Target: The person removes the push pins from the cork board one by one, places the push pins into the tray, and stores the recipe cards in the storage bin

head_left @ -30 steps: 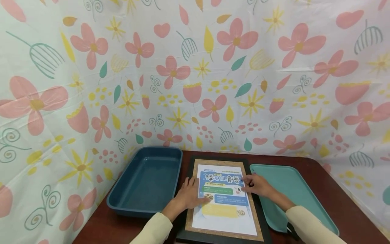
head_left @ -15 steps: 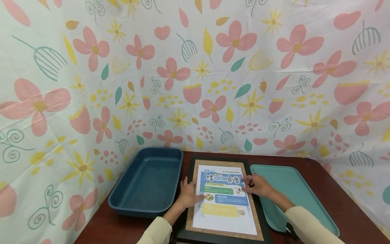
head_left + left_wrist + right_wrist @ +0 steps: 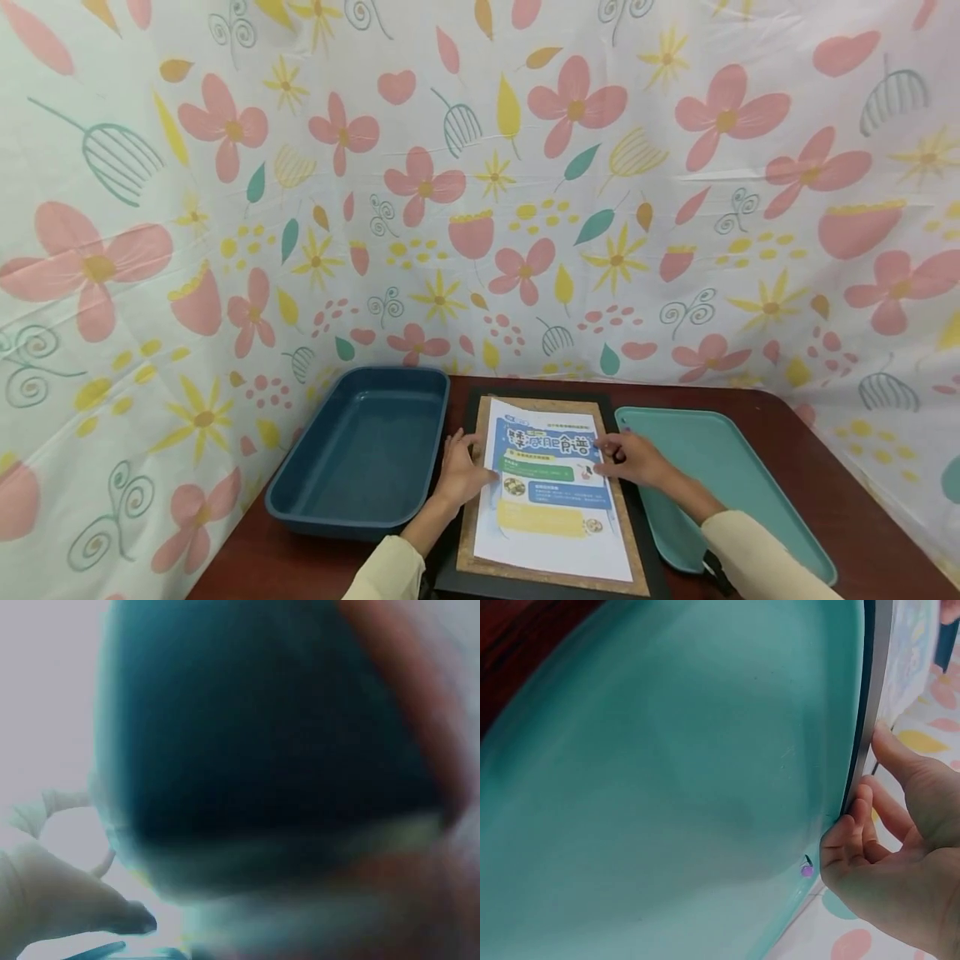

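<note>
A black-framed cork board (image 3: pixel 468 533) lies flat on the table with a printed flyer (image 3: pixel 551 500) on top of it. My left hand (image 3: pixel 459 468) rests on the flyer's left edge, fingers laid out flat and thumb on the paper. My right hand (image 3: pixel 630 458) touches the flyer's right edge near the top, its fingertips on the paper. In the right wrist view the right hand (image 3: pixel 900 855) has loosely bent fingers lying against the frame's edge (image 3: pixel 874 690). The left wrist view is blurred; the left hand (image 3: pixel 60 900) shows only as a pale shape.
A deep dark blue tray (image 3: pixel 360 450) stands left of the frame and fills the left wrist view (image 3: pixel 262 727). A shallow teal tray (image 3: pixel 720 467) lies to the right, also seen as the teal tray (image 3: pixel 667 787). Floral cloth (image 3: pixel 480 208) walls the brown table (image 3: pixel 810 467) on three sides.
My left hand has slid leftward, from the middle of the flyer to its left edge. The flyer has shifted slightly up the cork board. The right hand has barely moved.
</note>
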Tool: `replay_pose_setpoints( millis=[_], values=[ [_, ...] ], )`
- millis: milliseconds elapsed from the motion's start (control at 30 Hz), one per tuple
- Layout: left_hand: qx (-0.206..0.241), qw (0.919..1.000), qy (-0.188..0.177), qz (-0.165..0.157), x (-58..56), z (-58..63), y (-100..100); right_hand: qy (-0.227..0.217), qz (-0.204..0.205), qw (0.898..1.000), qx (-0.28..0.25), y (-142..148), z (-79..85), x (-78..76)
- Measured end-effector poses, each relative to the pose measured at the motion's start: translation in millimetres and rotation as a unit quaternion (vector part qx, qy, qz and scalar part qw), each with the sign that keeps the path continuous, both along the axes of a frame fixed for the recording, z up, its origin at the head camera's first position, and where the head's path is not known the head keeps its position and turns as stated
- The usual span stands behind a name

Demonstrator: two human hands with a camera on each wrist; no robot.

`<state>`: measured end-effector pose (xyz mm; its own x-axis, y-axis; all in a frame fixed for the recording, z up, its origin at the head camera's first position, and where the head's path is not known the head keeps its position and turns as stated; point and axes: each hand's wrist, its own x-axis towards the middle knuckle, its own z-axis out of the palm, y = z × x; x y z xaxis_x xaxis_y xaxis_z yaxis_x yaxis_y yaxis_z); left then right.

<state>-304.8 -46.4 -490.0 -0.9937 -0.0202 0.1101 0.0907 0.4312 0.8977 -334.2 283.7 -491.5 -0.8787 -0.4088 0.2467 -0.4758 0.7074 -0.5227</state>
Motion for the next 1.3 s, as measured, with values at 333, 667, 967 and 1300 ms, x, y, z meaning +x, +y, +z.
replay_pose_setpoints(
  millis=[333,667,967,1300],
  values=[
    [0.092,0.9912,0.013,-0.095,8.9,0.3,-8.2,0.013,0.004,1.0,-0.005,-2.6,0.1,2.0],
    [0.124,0.9912,0.044,-0.016,3.7,5.9,-12.5,0.006,0.029,0.999,-0.016,3.4,-2.9,-3.6],
    [0.153,0.9878,0.03,0.004,3.6,45.9,-48.4,0.022,0.046,0.999,-0.011,6.8,-3.1,-3.8],
    [0.176,0.9835,-0.009,0.043,-12.5,82.8,-137.7,0.001,0.046,0.999,-0.02,7.2,-1.6,2.1]
  ],
)
